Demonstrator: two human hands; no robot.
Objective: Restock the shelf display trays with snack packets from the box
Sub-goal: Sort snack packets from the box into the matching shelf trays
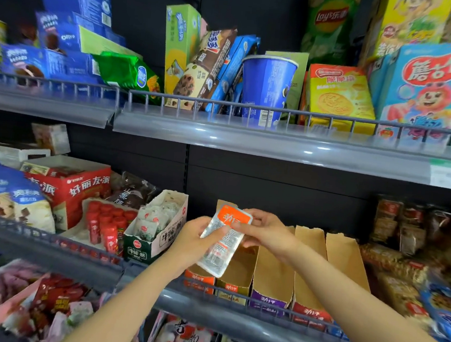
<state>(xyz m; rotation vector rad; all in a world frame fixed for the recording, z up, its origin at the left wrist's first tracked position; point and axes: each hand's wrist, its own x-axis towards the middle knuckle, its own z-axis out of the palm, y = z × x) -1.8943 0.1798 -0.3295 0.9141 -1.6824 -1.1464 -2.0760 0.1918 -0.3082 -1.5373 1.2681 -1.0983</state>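
now gripping one packet (223, 241) with both hands, just above the front of the trays (274, 270) on the middle shelf (219, 317). pinching its lower left side with the left hand (199, 240), thumb across the clear face, fingers curled behind. pinching the orange top and right edge with the right hand (266, 233), fingers bent round it. holding it tilted, orange end up and toward the back, not yet inside any tray.

to do this step well: match the orange label to the orange tray (200, 280), which sits right under the packet. turn the packet upright, face forward, then slide it down between the cardboard walls rather than dropping it flat. release one hand first and steer with the other. push it to the back, so later packets can stand in front. go gently on the thin cardboard walls, likely to bend or shift the neighbours if knocked.

looks bare brown inside the three trays to the right of the orange one, so probably empty or close to it. cannot tell for the orange tray, mostly hidden behind the packet.

further left, a white tray (170, 243) part filled with white packets (150, 220), then red tubes (105, 225) beside it. no sign of the box anywhere.
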